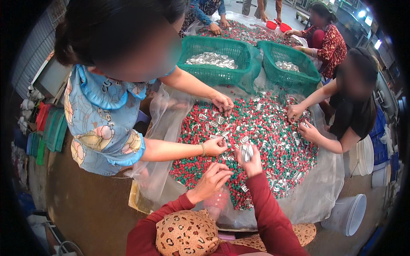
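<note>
Silvery metal buckle-like pieces (246, 152) lie bunched in my right hand (253, 163), its fingers closed round them above the near part of the pile. My left hand (211, 181) hovers to its left, palm down, its fingers stretched and slightly bent with a small gap at the tips. I see nothing in it. Beneath both hands spreads a heap of small red and green pieces (252, 187) with metal pieces (220, 120) mixed in. The heap rests on a translucent sheet (326, 187) over a low table.
Two green mesh baskets (213, 77) (294, 79) holding metal pieces stand beyond the heap. A co-worker in blue (102, 123) reaches in from the left, another in black (352, 115) from the right. White buckets (346, 215) stand at right. More people sort behind, near red bowls (271, 25).
</note>
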`<action>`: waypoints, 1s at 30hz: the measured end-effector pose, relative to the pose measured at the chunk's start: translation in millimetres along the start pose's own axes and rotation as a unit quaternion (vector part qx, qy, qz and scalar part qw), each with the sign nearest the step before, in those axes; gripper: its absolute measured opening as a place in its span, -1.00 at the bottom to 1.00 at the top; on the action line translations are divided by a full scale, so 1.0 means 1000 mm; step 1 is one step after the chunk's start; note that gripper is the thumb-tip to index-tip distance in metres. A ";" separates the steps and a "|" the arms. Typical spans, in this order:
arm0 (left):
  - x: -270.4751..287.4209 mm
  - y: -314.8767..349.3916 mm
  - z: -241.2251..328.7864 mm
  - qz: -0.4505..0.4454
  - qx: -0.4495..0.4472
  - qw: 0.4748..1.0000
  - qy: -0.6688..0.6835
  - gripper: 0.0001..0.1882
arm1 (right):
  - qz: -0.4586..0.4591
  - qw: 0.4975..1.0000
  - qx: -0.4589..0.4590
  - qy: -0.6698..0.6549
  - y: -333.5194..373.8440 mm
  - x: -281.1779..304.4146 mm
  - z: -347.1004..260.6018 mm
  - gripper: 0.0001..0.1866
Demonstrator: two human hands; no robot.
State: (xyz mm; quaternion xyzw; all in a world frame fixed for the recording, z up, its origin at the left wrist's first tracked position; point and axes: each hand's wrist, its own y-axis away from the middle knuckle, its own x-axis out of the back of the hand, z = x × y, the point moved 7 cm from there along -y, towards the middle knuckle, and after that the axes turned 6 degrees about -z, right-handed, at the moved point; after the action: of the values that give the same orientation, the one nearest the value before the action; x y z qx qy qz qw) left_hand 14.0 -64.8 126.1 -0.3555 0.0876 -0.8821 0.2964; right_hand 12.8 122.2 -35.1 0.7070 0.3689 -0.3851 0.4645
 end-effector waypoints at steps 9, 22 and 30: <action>-0.016 0.009 -0.028 -0.050 0.053 0.997 -0.001 -0.78 | -0.115 0.991 0.052 -0.044 -0.142 -0.253 -0.106 -0.20; -0.053 -0.001 -0.111 -0.142 0.128 0.980 -0.058 -0.74 | 0.042 0.893 0.143 0.424 0.039 -0.003 -0.101 -0.53; -0.094 -0.025 -0.169 -0.197 0.167 0.949 -0.182 -0.65 | 0.107 0.834 0.127 0.527 0.158 0.048 -0.067 -0.65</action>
State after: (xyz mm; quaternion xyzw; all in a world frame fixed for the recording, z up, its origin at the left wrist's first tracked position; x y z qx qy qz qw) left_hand -58.5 0.6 -42.1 -0.4658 -0.1882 -0.8452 0.1823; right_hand 185.8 146.0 -0.8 0.8907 0.4278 0.0537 0.1439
